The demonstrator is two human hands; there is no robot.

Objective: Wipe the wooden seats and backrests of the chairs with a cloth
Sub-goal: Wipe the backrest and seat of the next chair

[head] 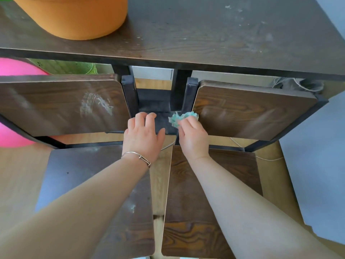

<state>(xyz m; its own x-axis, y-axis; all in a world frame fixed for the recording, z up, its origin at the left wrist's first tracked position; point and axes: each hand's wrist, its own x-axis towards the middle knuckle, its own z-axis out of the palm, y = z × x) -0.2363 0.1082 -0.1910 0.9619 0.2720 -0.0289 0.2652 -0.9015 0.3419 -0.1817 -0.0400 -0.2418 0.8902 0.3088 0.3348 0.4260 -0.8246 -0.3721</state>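
Note:
Two dark wooden chairs stand side by side below me. The left backrest [61,105] carries a whitish dusty smear, and the left seat [104,199] has pale specks. The right backrest [250,113] and right seat [186,212] show brown wood grain. My right hand [192,135] pinches a crumpled teal cloth [182,117] at the left edge of the right backrest. My left hand [142,135] rests with curled fingers on the dark metal frame [158,107] between the two backrests, holding nothing that I can see.
A dark wooden table [205,34] with dusty marks runs across the top, with an orange pot [74,15] on it. Pink balloons [9,135] sit at the left. A grey wall panel [317,165] stands close on the right. A white cord [268,158] lies on the floor.

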